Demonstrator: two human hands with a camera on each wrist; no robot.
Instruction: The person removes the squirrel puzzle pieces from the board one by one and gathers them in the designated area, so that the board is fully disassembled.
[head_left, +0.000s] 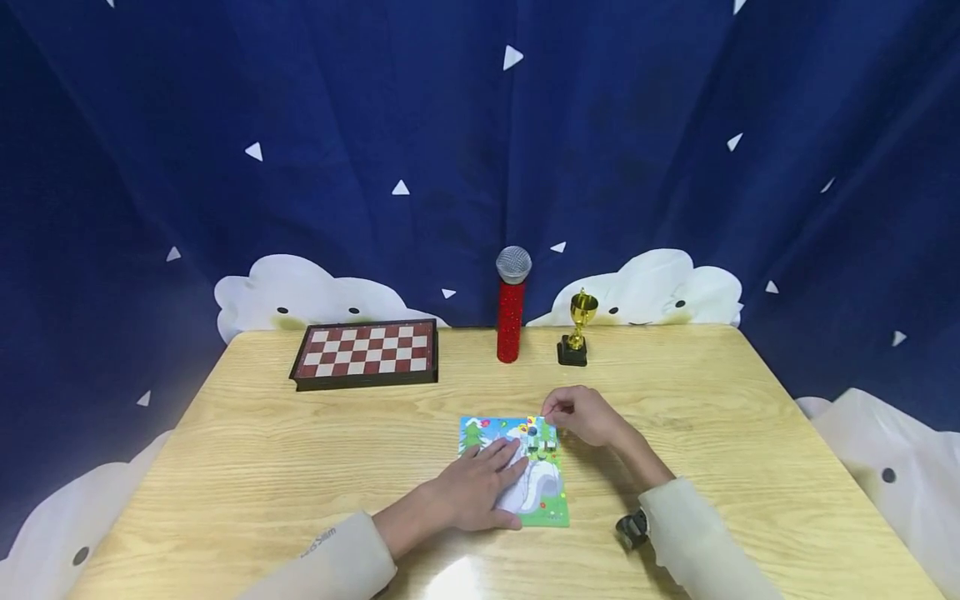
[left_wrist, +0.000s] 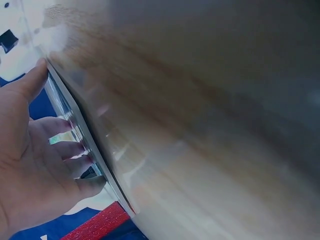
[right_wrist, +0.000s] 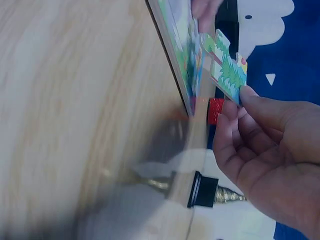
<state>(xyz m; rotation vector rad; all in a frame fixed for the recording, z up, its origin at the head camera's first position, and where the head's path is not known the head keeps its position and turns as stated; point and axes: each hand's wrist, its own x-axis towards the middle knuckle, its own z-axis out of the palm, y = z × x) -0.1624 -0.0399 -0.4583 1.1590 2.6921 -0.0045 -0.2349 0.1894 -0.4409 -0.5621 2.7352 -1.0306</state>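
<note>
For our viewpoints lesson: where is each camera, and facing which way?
Head: on the head, facing forward-down at the jigsaw puzzle; left hand, right hand, sleeves show.
Left wrist: worn there, facing past that hand across the tabletop.
Right wrist: likewise, facing that hand pinching a puzzle piece; left fingers show.
Both wrist views share the microphone handle.

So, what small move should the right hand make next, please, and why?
Probably lower the tree piece gently toward the far right corner of the puzzle. The right hand pinches it raised off the board, over that corner in the head view, while the left hand rests spread on the puzzle, seemingly steadying it. The spot beneath is hidden.
</note>
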